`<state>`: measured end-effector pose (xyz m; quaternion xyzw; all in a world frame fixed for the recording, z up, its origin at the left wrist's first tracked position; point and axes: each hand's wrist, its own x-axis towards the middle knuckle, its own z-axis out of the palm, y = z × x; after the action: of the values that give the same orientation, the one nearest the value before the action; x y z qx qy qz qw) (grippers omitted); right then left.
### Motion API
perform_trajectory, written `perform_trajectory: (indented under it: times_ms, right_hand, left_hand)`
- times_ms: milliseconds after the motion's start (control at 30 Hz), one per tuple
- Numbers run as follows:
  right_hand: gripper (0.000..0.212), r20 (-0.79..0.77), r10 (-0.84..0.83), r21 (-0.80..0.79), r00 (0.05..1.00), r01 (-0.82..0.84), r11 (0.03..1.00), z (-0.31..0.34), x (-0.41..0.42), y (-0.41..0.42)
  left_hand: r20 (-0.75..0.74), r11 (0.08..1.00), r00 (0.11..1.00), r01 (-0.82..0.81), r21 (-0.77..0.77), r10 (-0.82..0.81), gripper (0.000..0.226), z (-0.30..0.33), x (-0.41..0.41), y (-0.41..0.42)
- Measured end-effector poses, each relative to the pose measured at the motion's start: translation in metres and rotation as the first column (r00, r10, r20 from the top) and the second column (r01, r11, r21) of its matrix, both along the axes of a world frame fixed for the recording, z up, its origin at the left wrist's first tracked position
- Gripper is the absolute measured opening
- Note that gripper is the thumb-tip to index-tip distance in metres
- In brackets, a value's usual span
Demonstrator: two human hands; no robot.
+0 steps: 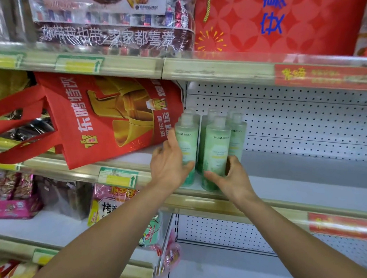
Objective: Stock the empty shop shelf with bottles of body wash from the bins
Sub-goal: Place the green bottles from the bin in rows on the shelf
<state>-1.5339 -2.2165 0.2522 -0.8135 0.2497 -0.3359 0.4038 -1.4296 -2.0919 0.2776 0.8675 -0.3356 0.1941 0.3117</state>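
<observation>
White pegboard-backed shelf, mid level. Six green body wash bottles at its left end, in rows; labels read "SHIROIRUKA". Left hand grips front-left bottle; right hand grips front-right bottle. Both bottles upright on shelf. Left of left hand: one red tote bag, Chinese print.

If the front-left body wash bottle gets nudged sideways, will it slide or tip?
The front-left bottle is tall and narrow, so it probably tips rather than slides. The left hand wraps it, likely steadying it. Its smooth plastic looks somewhat slippery.
</observation>
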Motion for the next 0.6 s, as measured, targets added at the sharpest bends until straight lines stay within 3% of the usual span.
perform_trajectory:
  times_ms: [133,600]
  right_hand:
    - [0.058,-0.078,-0.059,-0.109,0.995,0.051,0.993,-0.006,0.001,0.001]
    - [0.067,-0.246,-0.125,-0.231,0.961,0.067,0.971,0.002,0.005,0.013]
  left_hand:
    - [0.02,0.999,0.999,-0.032,0.001,0.032,0.103,-0.001,0.002,0.001]
    - [-0.024,1.0,1.0,0.016,0.002,-0.016,0.103,-0.003,-0.001,0.008]
